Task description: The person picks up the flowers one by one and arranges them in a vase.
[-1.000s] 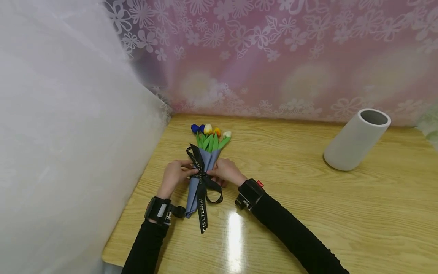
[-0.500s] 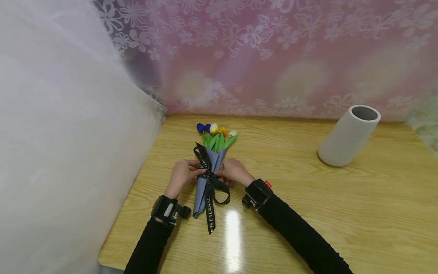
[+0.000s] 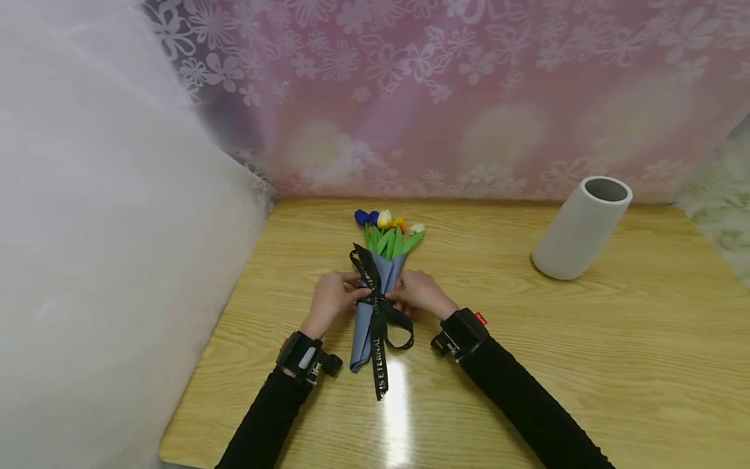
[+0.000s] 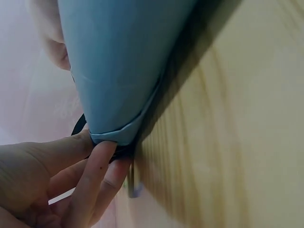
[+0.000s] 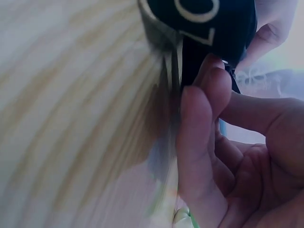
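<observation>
A bouquet of artificial-looking tulips (image 3: pixel 383 225) in blue-grey wrapping (image 3: pixel 362 332) lies on the table, blooms toward the back. Black lettered ribbon (image 3: pixel 377 352) is tied in a bow round its middle, one tail trailing to the front. From the left, my left hand (image 3: pixel 333 298) grips the bouquet at the knot; in the left wrist view its thumb and fingers close on the wrapping's edge (image 4: pixel 111 135). My right hand (image 3: pixel 420 291) holds the other side at the same height. In the right wrist view, its curled fingers (image 5: pixel 194 142) are by the ribbon (image 5: pixel 213 23).
A white vase (image 3: pixel 577 238) with a wide mouth stands at the back right of the wooden table (image 3: pixel 498 293). Pink floral cloth (image 3: pixel 433 117) hangs behind the table, and white sheeting (image 3: pixel 105 228) borders its left side.
Both hands have moved to the right across the table together with the bouquet, keeping their hold at the knot. The head view has shifted slightly, so the vase appears further left.
</observation>
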A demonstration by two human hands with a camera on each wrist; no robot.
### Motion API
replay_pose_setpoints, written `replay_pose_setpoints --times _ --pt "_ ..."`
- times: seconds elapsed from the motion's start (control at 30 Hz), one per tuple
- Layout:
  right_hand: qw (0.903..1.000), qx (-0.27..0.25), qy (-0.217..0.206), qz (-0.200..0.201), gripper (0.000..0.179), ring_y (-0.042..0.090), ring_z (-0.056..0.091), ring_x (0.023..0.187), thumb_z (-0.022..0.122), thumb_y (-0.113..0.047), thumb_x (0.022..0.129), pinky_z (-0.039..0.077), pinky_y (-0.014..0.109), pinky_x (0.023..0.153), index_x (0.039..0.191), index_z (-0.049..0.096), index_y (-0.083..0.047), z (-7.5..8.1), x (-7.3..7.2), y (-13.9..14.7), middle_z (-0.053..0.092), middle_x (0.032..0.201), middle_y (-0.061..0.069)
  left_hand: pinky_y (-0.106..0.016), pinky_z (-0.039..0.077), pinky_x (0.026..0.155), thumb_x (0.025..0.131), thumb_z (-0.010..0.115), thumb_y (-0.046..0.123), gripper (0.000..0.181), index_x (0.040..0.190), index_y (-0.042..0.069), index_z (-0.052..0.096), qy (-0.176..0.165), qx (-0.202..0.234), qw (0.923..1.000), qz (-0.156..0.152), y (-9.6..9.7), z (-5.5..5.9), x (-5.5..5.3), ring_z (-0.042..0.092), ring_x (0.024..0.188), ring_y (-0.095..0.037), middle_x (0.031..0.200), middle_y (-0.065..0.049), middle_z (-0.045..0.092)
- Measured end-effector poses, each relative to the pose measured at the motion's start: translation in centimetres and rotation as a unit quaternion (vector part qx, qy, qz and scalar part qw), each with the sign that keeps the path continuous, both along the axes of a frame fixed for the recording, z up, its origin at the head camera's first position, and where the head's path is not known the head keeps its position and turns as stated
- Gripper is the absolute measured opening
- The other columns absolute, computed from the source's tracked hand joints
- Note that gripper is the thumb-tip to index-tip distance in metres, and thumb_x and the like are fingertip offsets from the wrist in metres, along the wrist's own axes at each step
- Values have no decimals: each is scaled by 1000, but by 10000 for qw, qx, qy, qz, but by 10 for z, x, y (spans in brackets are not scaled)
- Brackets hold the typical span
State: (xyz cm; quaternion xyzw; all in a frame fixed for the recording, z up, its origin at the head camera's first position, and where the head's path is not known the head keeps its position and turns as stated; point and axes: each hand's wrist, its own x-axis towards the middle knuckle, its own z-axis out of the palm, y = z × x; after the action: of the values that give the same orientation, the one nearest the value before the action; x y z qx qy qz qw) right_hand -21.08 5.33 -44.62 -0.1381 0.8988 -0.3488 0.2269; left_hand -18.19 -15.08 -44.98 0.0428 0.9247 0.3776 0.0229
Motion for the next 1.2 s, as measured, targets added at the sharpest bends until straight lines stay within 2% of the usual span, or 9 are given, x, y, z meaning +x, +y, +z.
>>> replay_pose_setpoints --times 0.3,0.53,0.7,1.0,1.1,1.2 --pt "9999 50 -25 -103 27 12 62 48 68 -24 99 54 27 48 79 68 -6 3 8 38 67 64 2 -23 57 53 88 81 19 40 123 0 71 97 278 9989 -378 32 -6 -2 75 69 -19 103 -14 76" --pt "9996 230 -63 -161 24 11 62 49 68 -23 99 54 27 50 83 66 -5 6 7 60 68 65 2 -22 57 57 88 82 22 38 117 -1 73 423 60 9972 -612 56 -5 -5 76 77 -20 101 -13 77" --pt "9991 362 -61 -192 25 11 62 49 67 -23 99 52 25 50 83 66 -5 7 6 78 67 65 1 -20 56 56 89 81 22 37 116 -2 74 504 30 9956 -792 74 -4 -8 75 71 -18 95 -13 77" --pt "9994 225 -34 -276 24 12 62 52 67 -22 99 51 25 51 83 65 -4 5 7 102 67 66 2 -18 53 54 89 81 23 37 115 -2 74 490 4 9956 -797 98 -3 -8 72 62 -15 89 -13 77" --pt "9995 182 -45 -253 24 12 62 52 67 -22 99 51 26 51 83 65 -4 5 5 105 67 67 3 -18 52 53 89 81 22 35 114 -2 74 460 50 9961 -755 101 -4 -8 71 63 -14 91 -13 77" --pt "9994 171 -106 -283 24 12 62 53 67 -23 100 52 26 51 84 65 -5 5 4 108 68 68 2 -22 55 58 90 80 24 35 113 -1 75 518 -37 9956 -782 102 -4 -8 73 68 -16 94 -13 77"
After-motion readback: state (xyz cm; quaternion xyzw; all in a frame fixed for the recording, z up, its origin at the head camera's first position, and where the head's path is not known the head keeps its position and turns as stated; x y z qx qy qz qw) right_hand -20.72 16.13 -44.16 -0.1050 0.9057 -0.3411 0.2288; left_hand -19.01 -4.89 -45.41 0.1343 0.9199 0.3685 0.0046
